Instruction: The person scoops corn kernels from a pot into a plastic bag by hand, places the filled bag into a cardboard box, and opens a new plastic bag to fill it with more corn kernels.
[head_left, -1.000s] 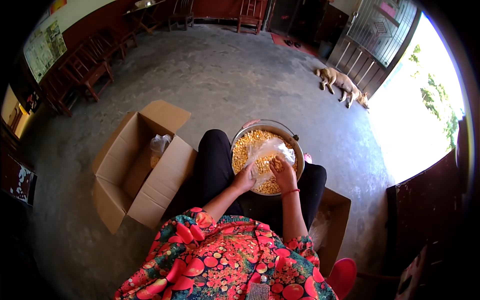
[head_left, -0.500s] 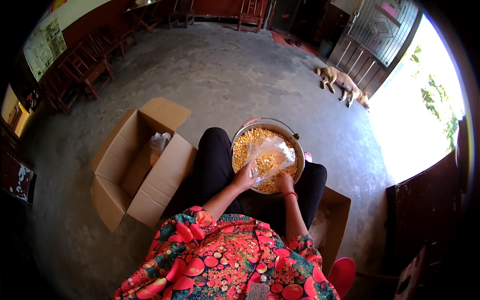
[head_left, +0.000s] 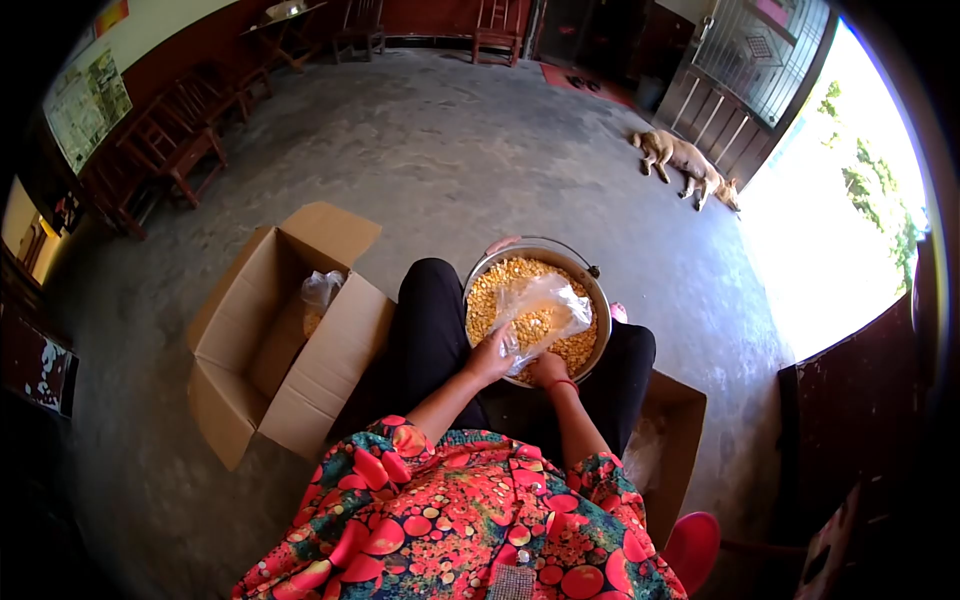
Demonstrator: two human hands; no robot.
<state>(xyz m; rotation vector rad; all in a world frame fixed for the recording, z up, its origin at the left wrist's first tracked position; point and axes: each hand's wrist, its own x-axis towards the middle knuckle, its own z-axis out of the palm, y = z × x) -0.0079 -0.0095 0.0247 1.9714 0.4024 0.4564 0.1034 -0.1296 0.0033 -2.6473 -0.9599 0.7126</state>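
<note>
Between my knees stands a metal bucket [head_left: 605, 340] with yellow corn kernels [head_left: 490, 290] in it. My left hand [head_left: 490, 358] is closed on the edge of a clear plastic bag [head_left: 545, 297], which lies spread over the kernels. Close to its right, my right hand [head_left: 547, 370], with a red band at the wrist, reaches down at the near side of the bucket; its fingertips are hidden among the kernels and the bag's edge.
An open cardboard box [head_left: 325, 370] with a filled plastic bag [head_left: 320, 290] is on my left. Another box [head_left: 685, 430] holding clear plastic is at my right. A dog [head_left: 685, 160] lies by the door [head_left: 745, 80]. Wooden chairs [head_left: 175, 145] line the wall.
My right hand has come down from above the bag into the near side of the bucket and shifted left towards my left hand. My left hand has kept its hold on the bag.
</note>
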